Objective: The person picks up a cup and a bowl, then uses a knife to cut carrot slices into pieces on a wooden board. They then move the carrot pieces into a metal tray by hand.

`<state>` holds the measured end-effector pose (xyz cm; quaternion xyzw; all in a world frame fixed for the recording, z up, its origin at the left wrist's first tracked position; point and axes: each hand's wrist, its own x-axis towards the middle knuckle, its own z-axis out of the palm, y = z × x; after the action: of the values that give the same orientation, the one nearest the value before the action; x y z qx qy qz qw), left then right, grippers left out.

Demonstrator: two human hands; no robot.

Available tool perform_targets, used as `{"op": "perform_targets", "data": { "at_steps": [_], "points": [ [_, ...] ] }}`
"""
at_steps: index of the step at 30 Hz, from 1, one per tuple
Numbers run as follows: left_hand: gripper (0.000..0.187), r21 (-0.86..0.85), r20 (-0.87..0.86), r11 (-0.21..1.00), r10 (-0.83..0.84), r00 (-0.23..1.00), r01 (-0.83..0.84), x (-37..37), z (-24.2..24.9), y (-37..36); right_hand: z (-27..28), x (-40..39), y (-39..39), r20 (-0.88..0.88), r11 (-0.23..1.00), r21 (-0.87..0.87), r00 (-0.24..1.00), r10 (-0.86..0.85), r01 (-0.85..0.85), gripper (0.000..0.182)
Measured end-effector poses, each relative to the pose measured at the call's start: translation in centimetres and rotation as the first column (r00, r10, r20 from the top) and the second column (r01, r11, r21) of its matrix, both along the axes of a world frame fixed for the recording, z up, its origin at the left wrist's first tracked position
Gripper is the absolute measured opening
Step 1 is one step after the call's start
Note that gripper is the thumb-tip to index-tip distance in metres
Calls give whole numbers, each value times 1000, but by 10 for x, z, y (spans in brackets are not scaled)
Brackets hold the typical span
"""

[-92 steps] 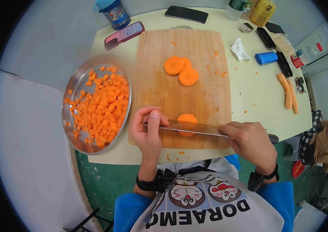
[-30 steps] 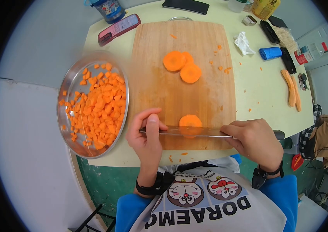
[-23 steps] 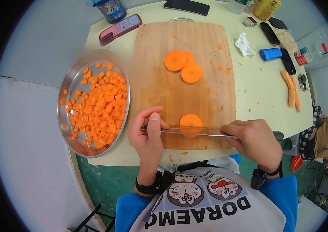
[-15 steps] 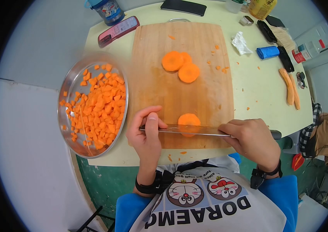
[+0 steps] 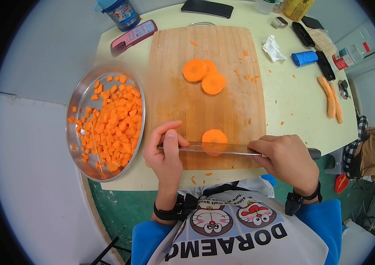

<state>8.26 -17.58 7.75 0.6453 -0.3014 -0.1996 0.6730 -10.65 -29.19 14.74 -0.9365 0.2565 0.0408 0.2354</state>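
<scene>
A knife (image 5: 236,151) lies crosswise over a carrot slice (image 5: 214,136) near the front of the wooden cutting board (image 5: 187,106). My right hand (image 5: 287,161) is closed round the knife where blade meets handle, and the black handle end sticks out to the right. At the blade's tip, my left hand (image 5: 166,148) pinches with thumb and fingers. Part of the slice shows behind and under the blade. Farther up the board, three more carrot slices (image 5: 213,83) overlap in a small cluster. An oval metal tray (image 5: 73,145) of diced carrot stands left of the board.
Two phones, one red-cased (image 5: 134,38) and one black (image 5: 207,8), lie beyond the board with a blue bottle (image 5: 123,17). To the right are a crumpled tissue (image 5: 273,48), a blue roll (image 5: 304,58) and peeled carrot lengths (image 5: 329,97). Carrot scraps (image 5: 247,77) dot the board.
The view has shifted very slightly. Both hands, the knife and the carrot slices keep practically the same places.
</scene>
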Motion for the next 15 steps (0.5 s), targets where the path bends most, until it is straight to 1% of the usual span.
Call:
{"op": "perform_targets", "data": {
  "at_steps": [3,4,5,9,11,13,15],
  "points": [
    [18,-35,13,999,7,1000,-7,-1,-4,2,-1,-1,2,-10,999,27,1000,-21,21,13],
    [18,-33,12,999,6,1000,-5,-1,-5,2,-1,-2,3,-41,1000,11,999,-24,24,13],
    [18,-42,10,999,5,1000,-4,-1,-6,3,-1,-2,4,-72,1000,-5,997,-26,26,22],
    [19,-63,1,998,1,1000,-1,-1,-6,2,-2,-2,4,-60,999,9,997,-40,41,23],
    [18,-73,6,997,-3,1000,4,0,-7,2,-4,-4,3,-16,998,32,999,-48,49,13],
    [18,-83,9,996,-11,1000,12,-1,-7,3,-3,-4,4,-21,998,34,998,-54,55,12],
    [18,-44,45,999,-31,999,33,-1,-5,4,-3,-4,4,-24,998,34,998,-59,60,12]
  ]
}}
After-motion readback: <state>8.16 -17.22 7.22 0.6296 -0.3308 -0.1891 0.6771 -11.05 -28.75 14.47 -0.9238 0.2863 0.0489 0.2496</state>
